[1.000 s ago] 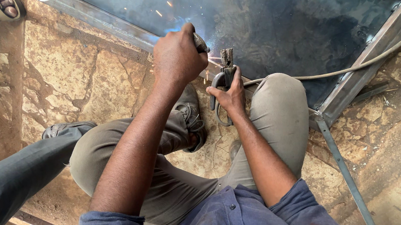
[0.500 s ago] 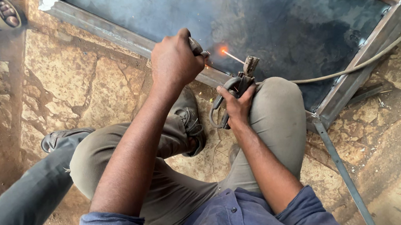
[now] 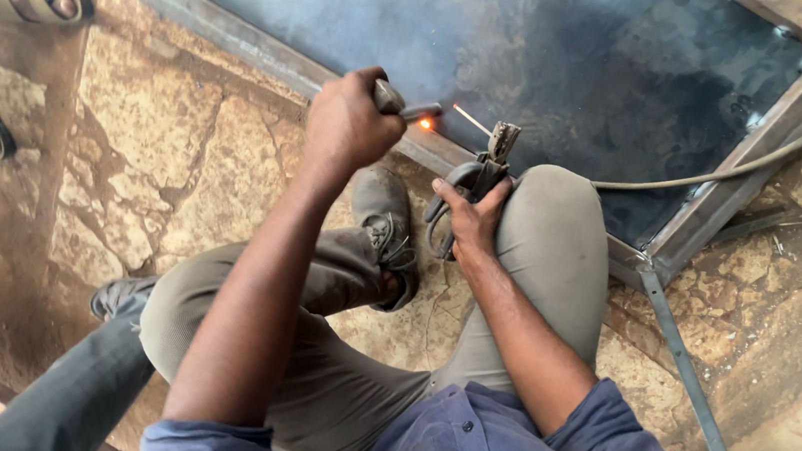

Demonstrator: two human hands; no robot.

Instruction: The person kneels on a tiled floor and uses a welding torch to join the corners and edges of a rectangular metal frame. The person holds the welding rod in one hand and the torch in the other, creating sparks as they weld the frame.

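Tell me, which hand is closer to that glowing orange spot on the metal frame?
Left. The left hand grips a tool right beside the glowing spot; the right hand holds the electrode holder lower, at the knee.

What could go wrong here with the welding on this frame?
Both hands are bare: the left hand grips a hammer right beside the glowing weld, so hot flecks might burn it. The right hand rests the electrode holder on the knee, rod near the frame, which could strike an arc.
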